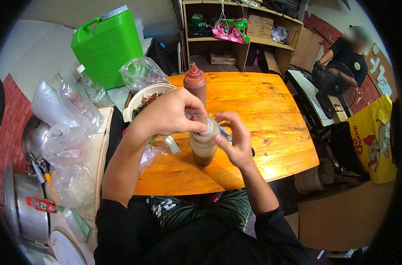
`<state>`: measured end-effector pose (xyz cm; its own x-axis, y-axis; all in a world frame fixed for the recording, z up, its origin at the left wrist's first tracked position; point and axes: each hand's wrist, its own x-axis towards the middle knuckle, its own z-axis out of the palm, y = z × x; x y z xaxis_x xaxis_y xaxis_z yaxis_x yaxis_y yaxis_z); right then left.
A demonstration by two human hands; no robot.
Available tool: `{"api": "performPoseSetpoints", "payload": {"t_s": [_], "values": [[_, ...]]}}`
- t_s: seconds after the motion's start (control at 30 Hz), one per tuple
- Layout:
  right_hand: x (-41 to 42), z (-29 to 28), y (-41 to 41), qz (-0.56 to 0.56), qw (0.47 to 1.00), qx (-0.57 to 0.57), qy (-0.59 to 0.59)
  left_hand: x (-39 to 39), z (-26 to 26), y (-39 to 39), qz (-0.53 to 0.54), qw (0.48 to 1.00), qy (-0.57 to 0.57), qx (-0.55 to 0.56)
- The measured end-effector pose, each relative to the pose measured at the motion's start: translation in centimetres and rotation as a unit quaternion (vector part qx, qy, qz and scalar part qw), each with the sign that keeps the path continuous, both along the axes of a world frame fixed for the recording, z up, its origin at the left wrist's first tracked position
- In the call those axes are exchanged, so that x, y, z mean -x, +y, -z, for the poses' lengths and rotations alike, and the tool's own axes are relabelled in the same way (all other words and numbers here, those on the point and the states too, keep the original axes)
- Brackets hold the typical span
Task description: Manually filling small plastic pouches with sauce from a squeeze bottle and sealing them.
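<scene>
A translucent squeeze bottle (202, 150) with brownish contents stands upright on the wooden table (277, 139) in front of me. My left hand (169, 116) is over its top, thumb at the rim. Between those fingers is a thin piece of clear plastic (195, 114), partly hidden by them. My right hand (235, 140) is at the bottle's right side with fingers apart and slightly blurred; its thumb is close to the rim, and I cannot tell if it touches. Just behind stands a red-brown sauce squeeze bottle (195, 86) with a pointed nozzle.
Behind my left wrist sits a cream bowl (129, 114) of small packets. Clear plastic packaging (151, 159) lies left of the bottle. A green jerrycan (106, 49), glass bottle (95, 87) and metal pot (30, 208) stand left. Far right, a person (348, 56) is behind a black fan (331, 84).
</scene>
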<state>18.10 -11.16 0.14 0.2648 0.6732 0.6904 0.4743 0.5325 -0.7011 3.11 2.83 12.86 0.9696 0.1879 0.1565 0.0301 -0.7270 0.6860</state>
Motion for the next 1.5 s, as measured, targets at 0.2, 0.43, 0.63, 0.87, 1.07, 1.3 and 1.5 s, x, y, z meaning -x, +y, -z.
{"api": "performPoseSetpoints", "payload": {"t_s": [0.2, 0.43, 0.63, 0.87, 1.07, 1.3, 1.5], "values": [[1.4, -4.9, 0.7, 0.059, 0.998, -0.034, -0.008, -0.3, -0.6, -0.3, -0.018, 0.997, 0.004, -0.069], [1.1, -4.5, 0.5, 0.076, 0.996, -0.026, -0.048, 1.9, -0.5, -2.0, -0.113, 0.918, -0.264, -0.275], [1.2, -4.4, 0.6, 0.099, 0.989, -0.059, -0.095, 4.2, 4.6, -8.0, -0.18, 0.94, -0.266, -0.116], [1.2, -4.2, 0.2, 0.118, 0.986, -0.062, -0.099, 1.0, 5.9, -6.4, -0.225, 0.913, -0.335, -0.064], [1.3, -4.2, 0.0, 0.123, 0.985, -0.061, -0.102, 0.4, 6.7, -4.0, -0.12, 0.926, -0.294, 0.204], [1.2, -4.8, -0.5, 0.086, 0.994, -0.056, -0.045, 0.0, 8.1, -2.7, -0.111, 0.931, -0.289, 0.194], [1.5, -4.4, 0.1, 0.06, 0.998, -0.018, -0.004, 0.5, 8.3, -2.8, -0.115, 0.93, -0.31, 0.16]]}}
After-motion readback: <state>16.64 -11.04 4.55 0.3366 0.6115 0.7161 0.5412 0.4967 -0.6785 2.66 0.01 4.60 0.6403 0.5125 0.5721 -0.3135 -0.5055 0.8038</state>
